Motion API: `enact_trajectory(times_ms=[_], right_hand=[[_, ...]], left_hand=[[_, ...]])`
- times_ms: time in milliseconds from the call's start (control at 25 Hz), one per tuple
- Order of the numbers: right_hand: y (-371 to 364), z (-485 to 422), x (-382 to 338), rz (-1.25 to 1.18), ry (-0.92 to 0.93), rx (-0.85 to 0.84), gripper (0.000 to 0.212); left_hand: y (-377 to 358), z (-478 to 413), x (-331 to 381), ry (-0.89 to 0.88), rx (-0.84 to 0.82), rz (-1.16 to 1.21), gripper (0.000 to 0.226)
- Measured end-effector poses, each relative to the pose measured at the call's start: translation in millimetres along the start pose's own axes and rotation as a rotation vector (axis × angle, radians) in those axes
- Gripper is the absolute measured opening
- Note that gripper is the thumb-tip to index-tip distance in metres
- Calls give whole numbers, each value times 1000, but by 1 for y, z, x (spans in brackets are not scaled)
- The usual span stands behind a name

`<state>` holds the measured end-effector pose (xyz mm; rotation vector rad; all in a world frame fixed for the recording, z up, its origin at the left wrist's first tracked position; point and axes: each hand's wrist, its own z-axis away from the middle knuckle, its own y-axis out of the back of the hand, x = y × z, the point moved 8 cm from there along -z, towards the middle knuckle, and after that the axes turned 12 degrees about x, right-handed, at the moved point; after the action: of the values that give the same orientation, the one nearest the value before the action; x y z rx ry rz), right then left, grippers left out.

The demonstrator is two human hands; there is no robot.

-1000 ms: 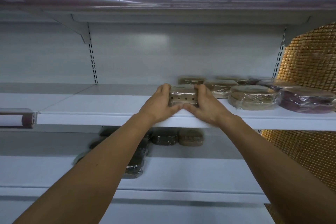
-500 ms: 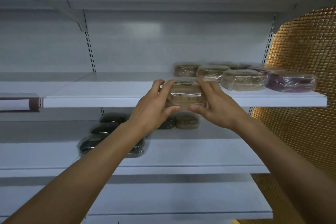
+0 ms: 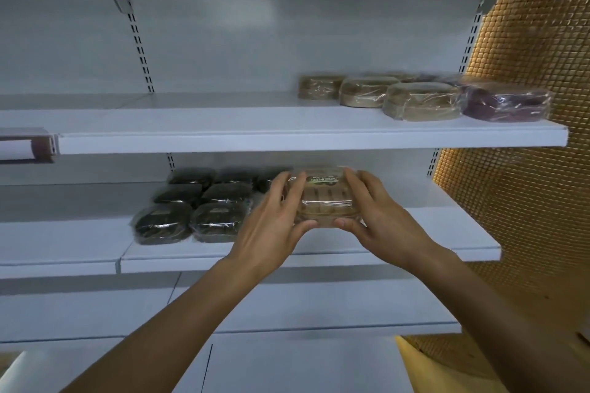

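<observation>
The middle shelf (image 3: 447, 230) carries dark packs (image 3: 191, 201) toward nine o'clock. Our tan pack (image 3: 325, 201) is over its bare stretch just beside them, long axis running nine to three. We grip its two ends with left hand (image 3: 271, 226) and right hand (image 3: 380, 220), equally near, fingers (image 3: 289, 190) curled round it.

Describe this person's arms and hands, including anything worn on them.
The left forearm and right forearm are bare, no sleeves in view. The left hand and right hand wear no gloves; no watch, bracelet or ring shows on wrists or fingers.
</observation>
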<state>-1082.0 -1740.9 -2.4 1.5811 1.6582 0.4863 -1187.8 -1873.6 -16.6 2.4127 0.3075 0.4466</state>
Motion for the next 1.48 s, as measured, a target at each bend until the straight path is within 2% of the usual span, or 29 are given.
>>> enact_trajectory(times_ms=[200, 520, 800, 1120, 1360, 1480], right_hand=[[-38, 20, 36, 94, -85, -112, 75], [-106, 51, 103, 109, -221, -280, 76], [-144, 43, 140, 132, -205, -278, 75], [-171, 0, 167, 202, -199, -206, 74], [-195, -27, 192, 145, -201, -216, 75], [-206, -39, 203, 103, -217, -216, 77]], left_hand=[[-54, 20, -11, 64, -107, 2, 74], [-146, 49, -33, 211, -283, 14, 77], [-188, 48, -51, 241, -307, -4, 77], [-221, 7, -78, 240, -294, -105, 76], [-247, -12, -96, 295, -332, -147, 78], [-257, -25, -103, 300, -349, -248, 78]])
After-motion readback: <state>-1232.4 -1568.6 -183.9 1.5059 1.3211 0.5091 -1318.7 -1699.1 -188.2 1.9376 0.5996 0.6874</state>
